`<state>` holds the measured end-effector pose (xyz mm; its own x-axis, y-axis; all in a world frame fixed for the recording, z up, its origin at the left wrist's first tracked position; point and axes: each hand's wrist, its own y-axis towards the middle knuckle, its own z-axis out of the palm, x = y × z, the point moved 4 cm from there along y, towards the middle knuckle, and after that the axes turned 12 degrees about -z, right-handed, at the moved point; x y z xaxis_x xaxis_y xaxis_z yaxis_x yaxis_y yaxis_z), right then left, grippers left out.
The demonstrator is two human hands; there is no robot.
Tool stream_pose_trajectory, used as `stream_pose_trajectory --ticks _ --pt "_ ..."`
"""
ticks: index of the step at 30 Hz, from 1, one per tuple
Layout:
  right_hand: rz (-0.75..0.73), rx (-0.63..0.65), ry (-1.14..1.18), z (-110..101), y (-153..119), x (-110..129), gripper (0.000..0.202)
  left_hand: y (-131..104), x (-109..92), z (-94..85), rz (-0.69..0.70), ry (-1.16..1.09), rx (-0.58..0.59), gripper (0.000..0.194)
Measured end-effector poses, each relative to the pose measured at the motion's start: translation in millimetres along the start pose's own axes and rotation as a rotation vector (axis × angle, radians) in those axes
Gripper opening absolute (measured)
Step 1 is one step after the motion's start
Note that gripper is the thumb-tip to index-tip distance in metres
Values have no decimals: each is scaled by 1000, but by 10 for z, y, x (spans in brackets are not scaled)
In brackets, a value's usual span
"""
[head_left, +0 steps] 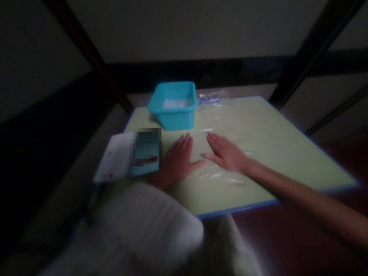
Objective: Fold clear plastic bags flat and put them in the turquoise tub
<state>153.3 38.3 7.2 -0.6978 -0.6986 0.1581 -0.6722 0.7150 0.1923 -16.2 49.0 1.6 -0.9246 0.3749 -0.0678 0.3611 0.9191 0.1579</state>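
My left hand (pixel 179 159) lies flat on the pale yellow tabletop, fingers stretched away from me and thumb out to the right. Across from it, my right hand (pixel 225 151) rests with its fingers extended and pointing left. Under and around the right hand spreads a clear plastic sheet or bag (pixel 227 178), seen mainly by its shiny creases; its full outline is hard to make out. Both palms face down, and neither hand grips anything. Just left of my left hand is a dark teal book or pad (pixel 146 147), partly pixelated, with a dark red pen-like item (pixel 148 160) on it.
A turquoise plastic basket (pixel 178 119) with white contents stands at the table's back left. Crumpled clear plastic (pixel 212 97) lies beside it. White paper (pixel 113 159) sits at the left edge. The yellow table (pixel 301 165) has blue edging. Pale cloth (pixel 149 222) blurs the foreground.
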Motion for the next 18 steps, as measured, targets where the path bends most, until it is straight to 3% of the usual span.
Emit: stream_pose_trajectory --ticks 7,18 --pt "148 7 -78 -118 -341 -312 85 -5 -12 -40 -18 -18 31 86" --pt "225 34 -142 -174 -597 -578 78 -10 -14 -49 -11 -35 38 84"
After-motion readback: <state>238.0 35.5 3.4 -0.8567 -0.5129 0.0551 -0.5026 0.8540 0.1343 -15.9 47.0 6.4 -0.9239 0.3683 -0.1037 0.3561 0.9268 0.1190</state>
